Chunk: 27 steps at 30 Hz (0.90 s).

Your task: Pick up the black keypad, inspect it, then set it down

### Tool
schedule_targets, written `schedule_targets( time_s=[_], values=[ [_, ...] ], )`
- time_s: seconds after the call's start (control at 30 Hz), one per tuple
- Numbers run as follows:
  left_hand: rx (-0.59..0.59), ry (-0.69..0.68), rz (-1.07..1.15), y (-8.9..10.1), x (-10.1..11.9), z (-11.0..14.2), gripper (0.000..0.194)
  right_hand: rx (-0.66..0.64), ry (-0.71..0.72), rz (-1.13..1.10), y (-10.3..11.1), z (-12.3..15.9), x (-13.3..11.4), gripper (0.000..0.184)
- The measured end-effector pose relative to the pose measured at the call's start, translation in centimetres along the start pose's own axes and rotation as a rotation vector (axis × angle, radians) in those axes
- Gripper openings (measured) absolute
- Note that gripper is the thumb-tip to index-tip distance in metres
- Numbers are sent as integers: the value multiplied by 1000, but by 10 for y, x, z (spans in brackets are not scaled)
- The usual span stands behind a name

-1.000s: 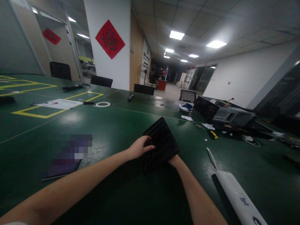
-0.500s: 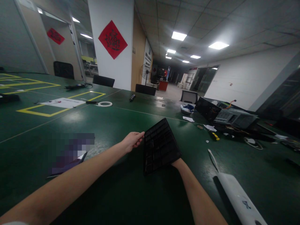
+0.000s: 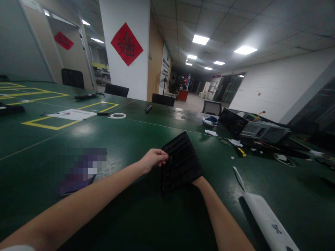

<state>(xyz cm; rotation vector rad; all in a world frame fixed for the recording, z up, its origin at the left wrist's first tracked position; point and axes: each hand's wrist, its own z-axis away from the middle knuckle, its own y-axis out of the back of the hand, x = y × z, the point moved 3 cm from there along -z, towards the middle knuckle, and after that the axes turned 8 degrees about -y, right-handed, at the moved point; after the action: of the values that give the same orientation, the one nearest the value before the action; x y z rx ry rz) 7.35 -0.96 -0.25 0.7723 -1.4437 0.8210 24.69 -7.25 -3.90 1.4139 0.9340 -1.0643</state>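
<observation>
A black tray [image 3: 183, 164] divided into several small compartments is tilted up over the green table, its inside facing me. My right hand [image 3: 198, 182] holds it from behind at the lower right edge; the fingers are hidden behind the tray. At the tray's left side, my left hand [image 3: 155, 159] has its fingers pinched together in front of the compartments. Whether anything small sits between those fingertips cannot be made out.
On the right lies a white power strip [image 3: 269, 219] with its cable. Farther back are a yellow-and-black tool [image 3: 241, 151], paper scraps and an opened computer case [image 3: 264, 130]. To the left are a partly blurred purple packet [image 3: 78, 183], a white tape roll [image 3: 118, 116] and yellow tape outlines.
My left hand has moved slightly right and down, from the tray's upper left edge to over its compartments. The tray and my right hand stay nearly in place.
</observation>
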Motion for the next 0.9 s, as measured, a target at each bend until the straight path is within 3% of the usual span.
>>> schedule_targets(
  time_s=[0.23, 0.37, 0.53, 0.73, 0.83, 0.9],
  values=[
    [143, -139, -313, -5, -11, -1, 22, -55, -28, -30, 4, -2, 8, 30],
    [161, -318, -557, -8, -11, 2, 21, -57, -50, -14, 4, -3, 12, 29],
    [52, -575, -884, -16, -3, 13, 18, -51, -65, 11, 2, -4, 15, 35],
    [-121, -545, -767, -11, 5, 13, 11, -32, 42, -20, 4, -9, 16, 38],
    [-135, -487, -730, -9, 7, 6, 8, -45, 88, -23, 5, -11, 19, 41],
    [-94, -459, -797, -8, 7, 2, 16, -40, 95, -16, 5, -11, 22, 43]
  ],
)
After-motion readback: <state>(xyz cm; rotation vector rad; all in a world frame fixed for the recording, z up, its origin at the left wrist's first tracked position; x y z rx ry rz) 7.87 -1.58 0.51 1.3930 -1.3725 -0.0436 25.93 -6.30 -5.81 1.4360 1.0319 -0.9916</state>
